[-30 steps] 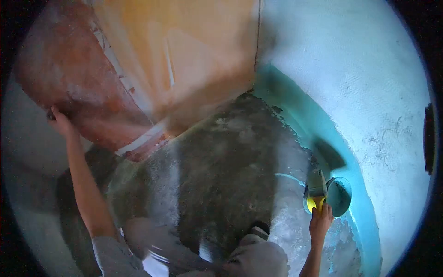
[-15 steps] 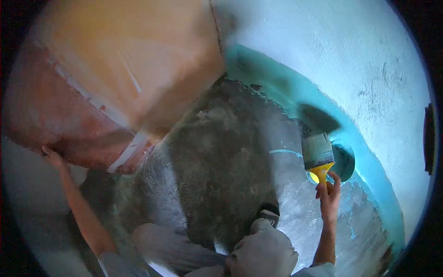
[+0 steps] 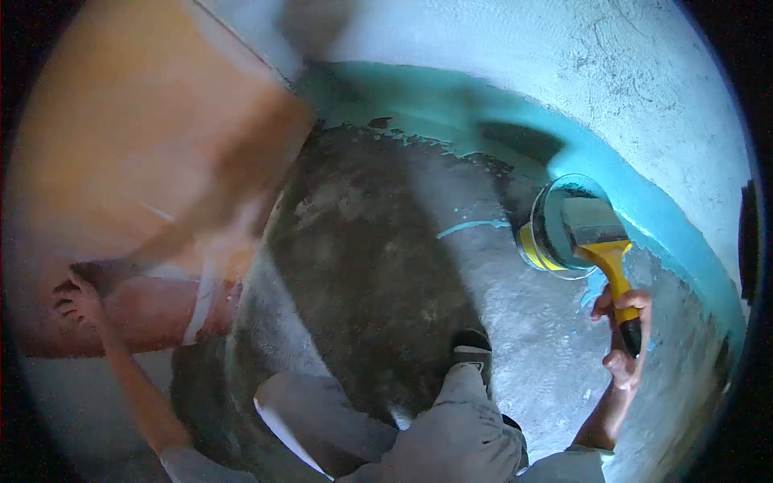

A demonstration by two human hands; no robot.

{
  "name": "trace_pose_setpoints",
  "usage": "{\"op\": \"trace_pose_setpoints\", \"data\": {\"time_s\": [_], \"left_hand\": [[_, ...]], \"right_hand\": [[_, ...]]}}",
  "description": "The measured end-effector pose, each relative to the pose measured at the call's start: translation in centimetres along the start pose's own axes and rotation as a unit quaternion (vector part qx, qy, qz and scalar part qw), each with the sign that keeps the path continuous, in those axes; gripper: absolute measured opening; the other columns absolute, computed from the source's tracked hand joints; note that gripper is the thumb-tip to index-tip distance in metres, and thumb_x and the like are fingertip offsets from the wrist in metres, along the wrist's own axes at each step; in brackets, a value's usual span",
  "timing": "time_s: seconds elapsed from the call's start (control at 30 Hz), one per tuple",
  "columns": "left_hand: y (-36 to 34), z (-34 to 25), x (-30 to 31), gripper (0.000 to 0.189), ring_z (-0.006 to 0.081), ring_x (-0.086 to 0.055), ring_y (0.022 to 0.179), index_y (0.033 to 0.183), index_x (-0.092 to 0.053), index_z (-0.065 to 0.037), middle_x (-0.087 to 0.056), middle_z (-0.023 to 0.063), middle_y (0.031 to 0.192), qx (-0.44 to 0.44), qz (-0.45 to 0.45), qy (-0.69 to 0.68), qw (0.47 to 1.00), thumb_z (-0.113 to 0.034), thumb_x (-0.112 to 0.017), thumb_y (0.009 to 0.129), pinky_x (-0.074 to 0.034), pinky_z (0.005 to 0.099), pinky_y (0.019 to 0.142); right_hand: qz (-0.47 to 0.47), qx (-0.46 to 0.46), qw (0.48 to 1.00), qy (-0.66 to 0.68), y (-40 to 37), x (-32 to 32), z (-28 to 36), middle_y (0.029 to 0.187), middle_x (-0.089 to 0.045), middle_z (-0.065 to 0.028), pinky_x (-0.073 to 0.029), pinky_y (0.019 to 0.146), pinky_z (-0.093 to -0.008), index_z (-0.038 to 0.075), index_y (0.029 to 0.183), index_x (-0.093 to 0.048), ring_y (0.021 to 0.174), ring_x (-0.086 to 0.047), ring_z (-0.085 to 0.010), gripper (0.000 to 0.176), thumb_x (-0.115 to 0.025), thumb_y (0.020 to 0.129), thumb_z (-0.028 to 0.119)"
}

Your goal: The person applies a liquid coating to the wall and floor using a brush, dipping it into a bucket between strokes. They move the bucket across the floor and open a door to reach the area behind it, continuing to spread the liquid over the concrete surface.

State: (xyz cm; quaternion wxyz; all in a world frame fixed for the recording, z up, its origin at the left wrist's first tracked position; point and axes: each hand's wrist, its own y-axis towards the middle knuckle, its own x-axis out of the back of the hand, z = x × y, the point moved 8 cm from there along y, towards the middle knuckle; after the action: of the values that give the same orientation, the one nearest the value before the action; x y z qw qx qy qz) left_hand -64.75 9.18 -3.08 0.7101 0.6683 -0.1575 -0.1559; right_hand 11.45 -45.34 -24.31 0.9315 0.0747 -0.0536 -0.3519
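A wide paintbrush with a yellow and black handle is in my right hand, its fingers around the handle. The bristles are over the opening of a round bucket with a yellow band, which holds teal paint. On the left, my left hand lies against the reddish lower part of the orange surface, fingers spread, with nothing held in it.
A teal painted band follows the base of the pale rough wall. Teal streaks mark the grey floor beside the bucket. My legs and a dark shoe are at the bottom. A dark object stands at the right edge.
The view has turned. My right hand has tilted the brush, now with its handle pointing down to the right and its bristles over the bucket. My left hand has moved from the edge onto the reddish surface.
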Motion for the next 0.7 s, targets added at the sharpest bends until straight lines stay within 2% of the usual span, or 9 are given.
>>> {"op": "trace_pose_setpoints", "data": {"time_s": [0.03, 0.13, 0.2, 0.27, 0.47, 0.57, 0.7], "left_hand": [[-0.2, -1.3, -0.3, 0.085, 0.0522, -0.036, 0.129, 0.145, -0.033, -0.003, -0.028, 0.0328, 0.147, -0.012, 0.017, 0.031, 0.999, -0.067, -0.045, 0.09, -0.035, 0.0583, 0.104], [0.3, -3.3, -0.5, 0.085, 0.0518, -0.035, 0.13, 0.146, -0.032, -0.003, -0.028, 0.0324, 0.147, -0.034, 0.049, 0.05, 0.997, -0.067, -0.044, 0.091, -0.035, 0.0584, 0.104], [0.7, -4.1, -0.2, 0.085, 0.0515, -0.035, 0.13, 0.146, -0.031, -0.003, -0.027, 0.0321, 0.148, -0.046, 0.058, 0.041, 0.996, -0.067, -0.043, 0.091, -0.034, 0.0585, 0.104], [1.0, -4.4, 0.2, 0.085, 0.0513, -0.034, 0.131, 0.146, -0.031, -0.003, -0.027, 0.0318, 0.148, -0.054, 0.061, 0.029, 0.996, -0.067, -0.043, 0.091, -0.034, 0.0586, 0.104], [2.0, -5.5, 2.6, 0.084, 0.0504, -0.033, 0.132, 0.147, -0.03, -0.003, -0.026, 0.0309, 0.149, -0.076, 0.05, -0.022, 0.996, -0.066, -0.041, 0.092, -0.032, 0.0589, 0.105], [2.3, -5.6, 3.6, 0.084, 0.05, -0.032, 0.133, 0.147, -0.029, -0.003, -0.025, 0.0305, 0.15, -0.085, 0.042, -0.057, 0.994, -0.066, -0.04, 0.092, -0.032, 0.059, 0.105], [2.1, -6.4, 5.5, 0.084, 0.0495, -0.031, 0.134, 0.148, -0.028, -0.004, -0.025, 0.0299, 0.15, -0.104, 0.03, -0.127, 0.986, -0.066, -0.039, 0.092, -0.031, 0.0592, 0.106]], "right_hand": [[-0.007, 0.009, 0.998, -0.066, -0.1, 1.4, -0.2, 0.097, -0.051, -0.0117, -0.042, 0.075, -0.0346, 0.007, 0.111, -0.047, 0.085, -0.052, -0.0208, 0.078, -0.079, 0.068, 0.064], [-0.082, 0.013, 0.985, -0.154, 0.3, 4.0, 0.5, 0.09, -0.051, -0.0093, -0.04, 0.071, -0.0321, 0.005, 0.099, -0.051, 0.078, -0.05, -0.0184, 0.067, -0.069, 0.078, 0.066], [-0.142, 0.029, 0.973, -0.179, 0.8, 4.9, 0.7, 0.078, -0.051, -0.0065, -0.039, 0.064, -0.0292, 0.004, 0.099, -0.054, 0.069, -0.05, -0.0156, 0.054, -0.061, 0.089, 0.056], [-0.155, 0.008, 0.972, -0.176, 1.2, 5.5, -0.2, 0.076, -0.052, -0.0058, -0.039, 0.062, -0.0279, 0.003, 0.102, -0.055, 0.067, -0.05, -0.0139, 0.043, -0.058, 0.092, 0.045], [-0.154, -0.013, 0.977, -0.146, 2.3, 5.6, -1.9, 0.076, -0.054, -0.0061, -0.04, 0.061, -0.028, 0.002, 0.105, -0.055, 0.067, -0.05, -0.0126, 0.032, -0.056, 0.093, 0.031], [-0.153, -0.024, 0.978, -0.14, 2.4, 5.6, -2.5, 0.078, -0.055, -0.0072, -0.041, 0.062, -0.0286, 0.001, 0.108, -0.055, 0.067, -0.051, -0.0138, 0.033, -0.056, 0.092, 0.03], [-0.217, -0.037, 0.968, -0.118, 1.8, 6.5, -3.7, 0.082, -0.056, -0.0102, -0.045, 0.061, -0.0298, 0.0, 0.11, -0.055, 0.069, -0.055, -0.0168, 0.029, -0.059, 0.091, 0.022]]}}
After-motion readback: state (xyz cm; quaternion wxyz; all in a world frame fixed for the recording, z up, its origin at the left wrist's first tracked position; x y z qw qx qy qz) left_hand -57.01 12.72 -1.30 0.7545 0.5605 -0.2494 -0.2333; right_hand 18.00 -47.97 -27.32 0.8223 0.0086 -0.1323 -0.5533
